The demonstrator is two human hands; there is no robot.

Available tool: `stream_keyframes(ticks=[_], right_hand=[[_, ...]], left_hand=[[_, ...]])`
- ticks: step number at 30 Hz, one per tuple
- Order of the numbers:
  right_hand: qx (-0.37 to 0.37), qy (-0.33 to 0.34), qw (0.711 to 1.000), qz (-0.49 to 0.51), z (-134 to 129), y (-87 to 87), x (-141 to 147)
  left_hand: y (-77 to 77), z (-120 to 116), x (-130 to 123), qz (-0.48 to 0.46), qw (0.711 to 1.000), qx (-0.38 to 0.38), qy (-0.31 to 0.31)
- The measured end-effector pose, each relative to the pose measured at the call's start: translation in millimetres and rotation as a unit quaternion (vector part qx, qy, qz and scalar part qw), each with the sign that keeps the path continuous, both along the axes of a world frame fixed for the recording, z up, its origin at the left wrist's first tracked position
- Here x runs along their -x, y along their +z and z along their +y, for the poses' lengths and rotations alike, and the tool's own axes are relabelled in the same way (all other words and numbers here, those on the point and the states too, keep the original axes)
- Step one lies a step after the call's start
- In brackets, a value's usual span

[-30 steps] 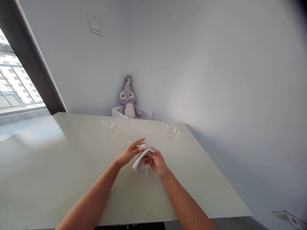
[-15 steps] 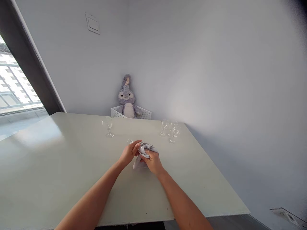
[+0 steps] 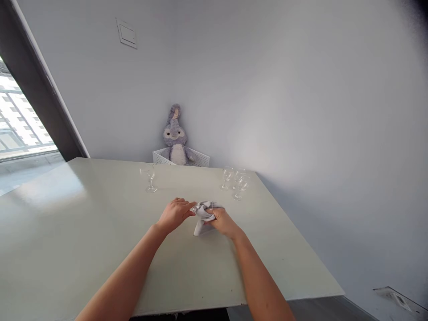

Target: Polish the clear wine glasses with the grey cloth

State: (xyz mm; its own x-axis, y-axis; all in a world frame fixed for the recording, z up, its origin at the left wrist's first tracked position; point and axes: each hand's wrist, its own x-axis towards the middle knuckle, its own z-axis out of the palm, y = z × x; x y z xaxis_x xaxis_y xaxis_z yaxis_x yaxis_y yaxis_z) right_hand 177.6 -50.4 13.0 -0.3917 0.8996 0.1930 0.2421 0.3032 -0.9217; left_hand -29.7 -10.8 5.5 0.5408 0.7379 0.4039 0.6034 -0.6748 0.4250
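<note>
Near the middle of the table, my left hand (image 3: 175,215) is closed at the stem end of a clear stemmed glass (image 3: 195,208), which lies sideways between my hands. A pale grey cloth (image 3: 202,215) is bunched in and around the bowl of this glass, and one end of it hangs down towards the table. My right hand (image 3: 226,224) grips the cloth, with some fingers at the bowl's mouth. The cloth and fingers hide most of the bowl, and the foot is covered by my left hand.
Farther back on the white table (image 3: 110,223), one stemmed glass (image 3: 151,180) stands at the left. Three more, including a front glass (image 3: 239,189), stand close together at the right. Behind the table a plush toy (image 3: 177,142) sits in a white perforated basket (image 3: 202,159) against the walls.
My left hand has turned, its back now facing up, and moved slightly left. My right hand and the cloth have shifted a little to the right.
</note>
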Motion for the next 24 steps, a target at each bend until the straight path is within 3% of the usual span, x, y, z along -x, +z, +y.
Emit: stream_keyframes(ticks=[3,6,10,13,16,18,21,24], right_hand=[[-0.118,-0.016,0.99,-0.078,2,5.6,-7],[-0.156,-0.038,0.98,-0.116,4,6.5,-11],[-0.179,-0.105,0.964,-0.169,9,-1.7,-15],[-0.209,-0.15,0.947,-0.19,16,-12.2,-22],[-0.237,-0.235,0.925,-0.181,20,-19.8,-28],[-0.26,-0.255,0.913,-0.186,18,-20.0,-25],[-0.301,-0.165,0.91,-0.231,9,-13.7,-8],[-0.313,-0.082,0.907,-0.269,0,-6.8,13]], left_hand=[[6.7,-4,2,-0.004,0.993,0.119,-0.001],[14.1,-6,5,-0.016,0.974,0.225,-0.004],[15.9,-3,10,-0.051,0.959,0.278,0.02],[11.6,3,15,-0.054,0.957,0.273,0.077],[7.2,10,22,-0.036,0.959,0.232,0.156],[5.4,13,25,-0.014,0.96,0.198,0.196],[3.7,11,23,0.013,0.964,0.144,0.221],[1.1,4,11,0.046,0.982,0.075,0.168]])
